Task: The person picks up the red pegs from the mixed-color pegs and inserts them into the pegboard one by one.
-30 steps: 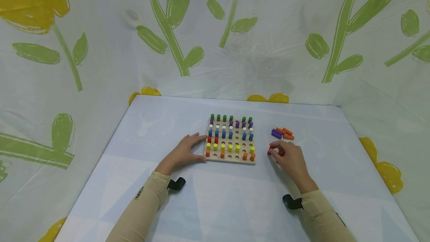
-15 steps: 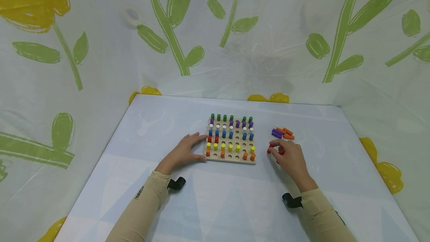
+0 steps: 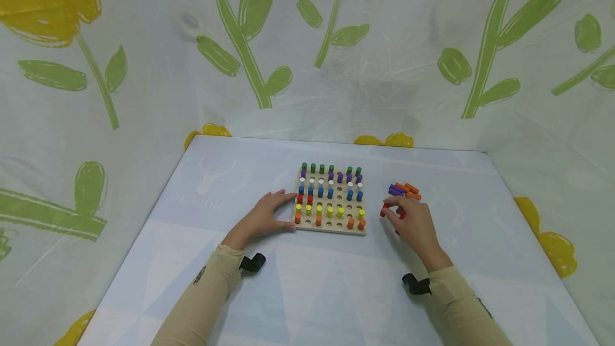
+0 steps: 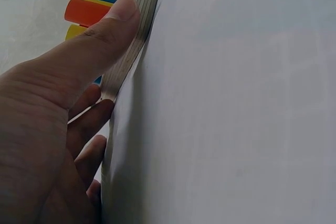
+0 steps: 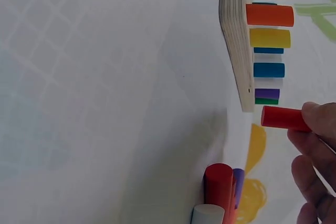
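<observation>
A wooden pegboard point(image 3: 331, 232) carries rows of coloured pegs: green, purple, white, blue, red, yellow and orange. My left hand point(image 3: 263, 217) rests at its left side, index fingertip at the edge and thumb at the near-left corner. The left wrist view has the thumb point(image 4: 113, 22) against the board's side point(image 4: 131, 51), fingers fairly straight below. To the right of the board, my right hand point(image 3: 417, 226) pinches a red peg point(image 3: 384, 210) between thumb and fingertips. In the right wrist view this red peg point(image 5: 281, 117) is clear of the table, one end covered by fingers.
Loose purple pegs point(image 3: 396, 190) and orange pegs point(image 3: 411, 188) lie beyond the right hand. More red pegs point(image 3: 402, 215) are partly hidden under it. A white peg point(image 5: 207, 214) lies beside them in the right wrist view. Patterned cloth point(image 3: 384, 79) hangs behind the table.
My right hand has shifted slightly left and away from me with the red peg pinched in it. The left hand and pegboard have stayed in place.
</observation>
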### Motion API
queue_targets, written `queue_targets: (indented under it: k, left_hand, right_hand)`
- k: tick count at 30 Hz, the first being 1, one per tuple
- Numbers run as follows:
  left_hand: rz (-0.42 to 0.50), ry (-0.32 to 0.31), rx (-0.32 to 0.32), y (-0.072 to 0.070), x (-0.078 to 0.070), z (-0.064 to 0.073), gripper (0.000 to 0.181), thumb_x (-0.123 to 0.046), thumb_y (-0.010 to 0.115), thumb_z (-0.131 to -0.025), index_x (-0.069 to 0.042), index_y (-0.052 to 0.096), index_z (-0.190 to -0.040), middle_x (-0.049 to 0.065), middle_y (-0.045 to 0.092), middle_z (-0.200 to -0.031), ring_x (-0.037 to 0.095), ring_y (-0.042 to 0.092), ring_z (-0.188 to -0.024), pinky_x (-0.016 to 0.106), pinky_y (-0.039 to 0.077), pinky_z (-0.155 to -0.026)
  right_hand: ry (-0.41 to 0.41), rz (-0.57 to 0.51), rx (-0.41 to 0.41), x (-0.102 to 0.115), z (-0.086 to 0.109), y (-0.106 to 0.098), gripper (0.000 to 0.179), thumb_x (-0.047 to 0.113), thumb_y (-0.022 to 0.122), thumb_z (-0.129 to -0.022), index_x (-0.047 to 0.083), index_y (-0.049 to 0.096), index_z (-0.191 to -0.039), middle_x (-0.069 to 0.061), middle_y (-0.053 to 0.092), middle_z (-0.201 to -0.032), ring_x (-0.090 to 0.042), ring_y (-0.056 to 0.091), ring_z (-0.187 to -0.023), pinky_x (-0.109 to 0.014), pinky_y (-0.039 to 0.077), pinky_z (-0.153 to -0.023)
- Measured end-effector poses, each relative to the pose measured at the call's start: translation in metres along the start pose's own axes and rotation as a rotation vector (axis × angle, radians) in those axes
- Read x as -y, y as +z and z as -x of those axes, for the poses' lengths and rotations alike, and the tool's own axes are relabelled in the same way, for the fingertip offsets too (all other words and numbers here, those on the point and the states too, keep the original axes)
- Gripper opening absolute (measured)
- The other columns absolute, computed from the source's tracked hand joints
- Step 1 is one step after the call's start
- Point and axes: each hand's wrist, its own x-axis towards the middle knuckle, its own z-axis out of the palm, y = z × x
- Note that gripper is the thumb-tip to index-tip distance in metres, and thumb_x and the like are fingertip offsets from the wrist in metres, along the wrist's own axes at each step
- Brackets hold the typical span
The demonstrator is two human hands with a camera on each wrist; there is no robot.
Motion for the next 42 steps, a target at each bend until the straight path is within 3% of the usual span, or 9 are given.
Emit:
queue_targets:
  k: [13,21,28,42]
  left_hand:
    - [-0.005,-0.008,0.001,0.0,-0.001,0.0,0.095,-0.051,0.085,-0.079,-0.022,0.041,-0.158,0.007,0.033,-0.165,0.027,0.019,-0.155,0.048,0.007,-0.128]
    - [-0.004,-0.006,-0.005,0.001,0.0,0.0,0.095,-0.051,0.085,-0.079,-0.023,0.041,-0.158,0.007,0.033,-0.165,0.027,0.019,-0.155,0.048,0.008,-0.128]
    - [0.012,-0.014,-0.005,0.001,0.0,0.0,0.094,-0.049,0.086,-0.079,-0.023,0.041,-0.157,0.007,0.033,-0.165,0.028,0.018,-0.155,0.049,0.008,-0.128]
    - [0.001,-0.006,-0.002,0.001,0.002,-0.001,0.094,-0.051,0.085,-0.079,-0.023,0.041,-0.157,0.008,0.032,-0.165,0.028,0.018,-0.155,0.048,0.007,-0.128]
  right_hand:
    - [-0.054,0.005,-0.024,0.006,-0.008,0.002,0.021,0.017,0.077,-0.092,0.007,0.075,-0.111,-0.008,0.076,-0.099,-0.027,0.064,-0.086,-0.051,0.047,-0.085]
    - [-0.079,-0.007,-0.03,0.009,-0.012,0.002,0.019,0.016,0.077,-0.093,0.007,0.075,-0.11,-0.007,0.076,-0.097,-0.026,0.062,-0.085,-0.045,0.045,-0.081]
    - [-0.091,-0.022,-0.022,0.011,-0.014,0.004,0.02,0.017,0.077,-0.093,0.007,0.075,-0.11,-0.005,0.076,-0.1,-0.025,0.063,-0.086,-0.038,0.05,-0.075]
    - [-0.063,0.003,-0.006,0.02,-0.015,0.009,0.022,0.018,0.076,-0.093,0.009,0.075,-0.113,-0.008,0.074,-0.103,-0.027,0.061,-0.091,-0.04,0.05,-0.078]
